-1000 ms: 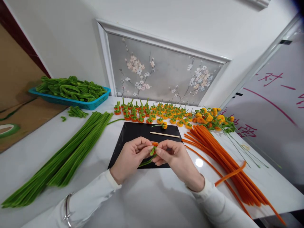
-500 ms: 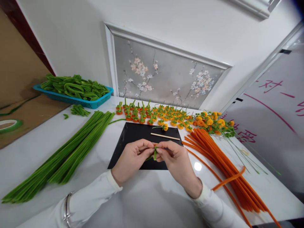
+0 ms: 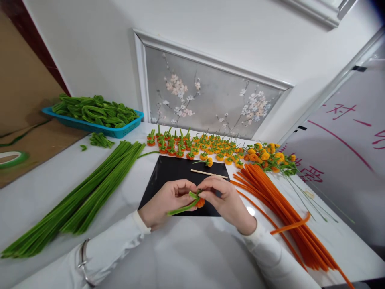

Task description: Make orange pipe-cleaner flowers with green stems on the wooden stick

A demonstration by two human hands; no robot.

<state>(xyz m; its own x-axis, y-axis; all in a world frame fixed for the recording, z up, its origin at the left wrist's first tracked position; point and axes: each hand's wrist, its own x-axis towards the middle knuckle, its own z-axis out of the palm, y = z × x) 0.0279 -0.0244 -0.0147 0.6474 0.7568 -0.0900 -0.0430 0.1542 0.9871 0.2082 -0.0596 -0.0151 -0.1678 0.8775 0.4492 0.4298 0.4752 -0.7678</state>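
Observation:
Over the near edge of a black mat (image 3: pixel 162 172), my left hand (image 3: pixel 165 202) and my right hand (image 3: pixel 227 202) meet around a small pipe-cleaner flower (image 3: pixel 200 202) with an orange head. A green pipe cleaner (image 3: pixel 182 209) trails from it toward the lower left, under my left fingers. Both hands are closed, their thumbs and forefingers pinching the flower and its green part. My fingertips hide some of the flower. On the mat beyond lie a wooden stick (image 3: pixel 209 174) and a yellow-orange flower (image 3: pixel 208 162) with a thin stem.
To the left lies a bundle of green pipe cleaners (image 3: pixel 87 192); to the right, orange pipe cleaners (image 3: pixel 282 208). Several small flower heads (image 3: pixel 186 146) stand in rows behind the mat. A blue basket (image 3: pixel 120 130) holds green loops. Finished-looking flowers (image 3: pixel 267 154) are piled at right.
The orange flower head has turned into view between my hands. The green pipe cleaner now points to the lower left instead of hanging down at my fingertips.

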